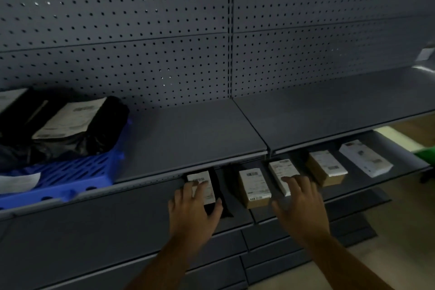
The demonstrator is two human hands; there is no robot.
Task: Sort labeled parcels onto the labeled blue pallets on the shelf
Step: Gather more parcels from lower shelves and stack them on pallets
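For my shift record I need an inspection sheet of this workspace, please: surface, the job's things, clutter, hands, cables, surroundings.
Surface: grey lower shelf under an upper shelf.
Job's things: five labelled parcels in a row on the lower shelf: black parcel, brown box, pale parcel, second brown box, white box. A blue pallet on the upper shelf, at left, holds labelled black bags.
Clutter: nothing seen.
Hands: left hand rests on the black parcel; right hand, fingers spread, touches the pale parcel.
Cables: nothing seen.
Surroundings: pegboard behind; floor and something green at right.
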